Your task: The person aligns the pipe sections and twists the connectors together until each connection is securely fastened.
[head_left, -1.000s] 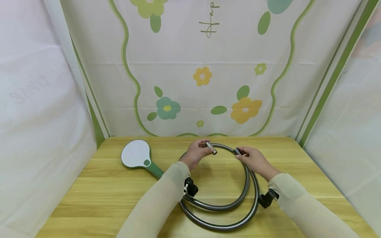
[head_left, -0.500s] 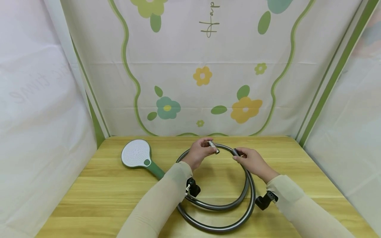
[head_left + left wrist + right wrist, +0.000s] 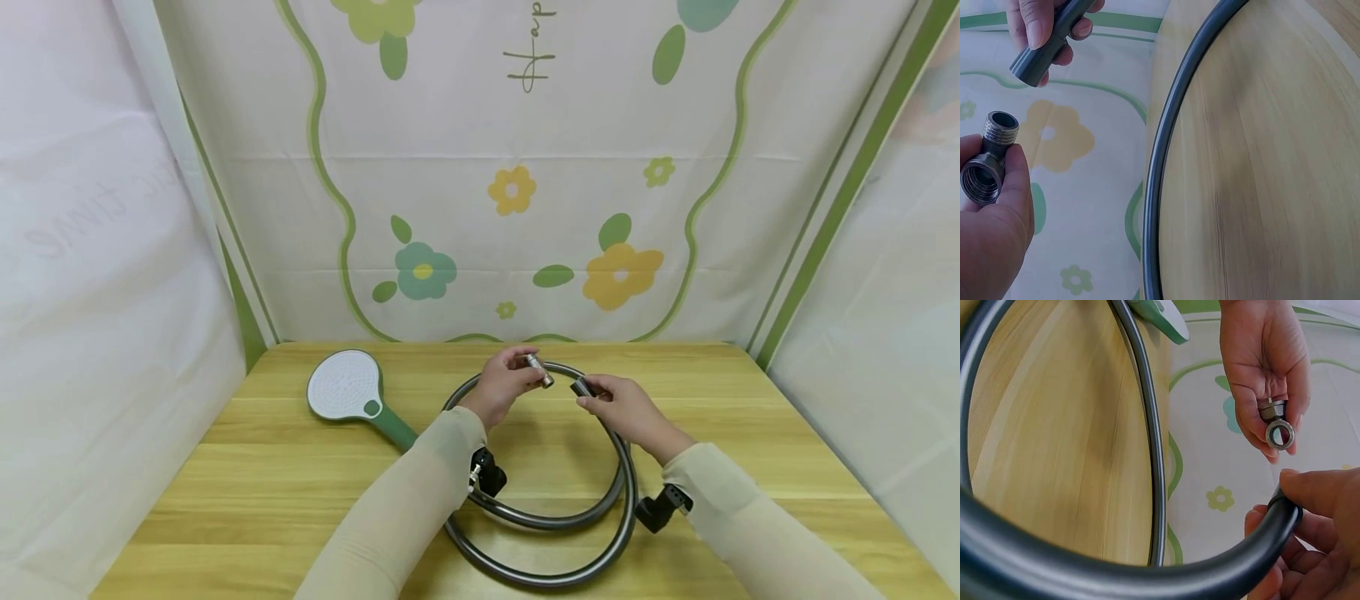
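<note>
My left hand pinches a small metal threaded fitting above the back of the table. In the left wrist view, one threaded end of it points toward the hose, and a wider internally threaded opening faces the camera. My right hand grips the end connector of a dark grey shower hose. A short gap separates connector and fitting. The hose loops round on the table beneath both hands. To the left lies a green shower head with a white face, its handle end hidden behind my left sleeve.
The wooden table meets a white flowered cloth at its back edge. Cloth walls also stand on the left and right. A black wrist camera on the left arm sits close over the hose loop.
My right hand has moved left with the hose connector, narrowing the gap to the fitting. The left hand shifted slightly right, then stayed. The outer hose loop moved a little left; the shower head stayed put.
</note>
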The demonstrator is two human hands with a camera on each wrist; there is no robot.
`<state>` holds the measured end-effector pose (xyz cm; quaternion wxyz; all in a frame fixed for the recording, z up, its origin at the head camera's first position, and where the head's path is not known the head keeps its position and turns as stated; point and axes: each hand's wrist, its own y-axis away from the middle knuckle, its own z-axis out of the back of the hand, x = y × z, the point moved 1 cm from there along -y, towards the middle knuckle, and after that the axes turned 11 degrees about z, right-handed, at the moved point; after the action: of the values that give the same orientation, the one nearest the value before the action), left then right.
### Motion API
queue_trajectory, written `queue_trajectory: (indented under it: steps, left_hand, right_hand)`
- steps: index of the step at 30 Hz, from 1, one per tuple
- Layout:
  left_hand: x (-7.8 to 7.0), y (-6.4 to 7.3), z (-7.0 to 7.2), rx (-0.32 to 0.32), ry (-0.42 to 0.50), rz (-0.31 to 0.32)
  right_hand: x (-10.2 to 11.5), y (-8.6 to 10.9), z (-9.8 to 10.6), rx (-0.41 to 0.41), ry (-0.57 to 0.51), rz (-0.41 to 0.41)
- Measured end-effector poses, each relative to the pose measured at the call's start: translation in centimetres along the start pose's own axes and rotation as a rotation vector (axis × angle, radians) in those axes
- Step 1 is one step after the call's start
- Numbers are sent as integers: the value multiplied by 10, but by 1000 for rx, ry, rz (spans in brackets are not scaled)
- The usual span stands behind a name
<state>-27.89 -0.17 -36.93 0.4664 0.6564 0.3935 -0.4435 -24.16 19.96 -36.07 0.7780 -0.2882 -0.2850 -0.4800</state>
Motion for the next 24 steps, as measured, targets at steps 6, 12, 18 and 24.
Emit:
queue_trajectory:
  steps: [6,12,18,24]
  left_hand:
    - [0,0,-1,-1,0,11]
    - [0,2,-2,11,-2,11]
    - [0,3,-3,27,11,1]
    - [0,1,-5,27,20,-13]
  right_hand:
    - [5,0,-5,6,-5,-5]
    - [7,2,-8,2,-9,-17]
    - [9,1,-10,-14,-4,-21]
    - [10,1,-12,-3,-23,-23]
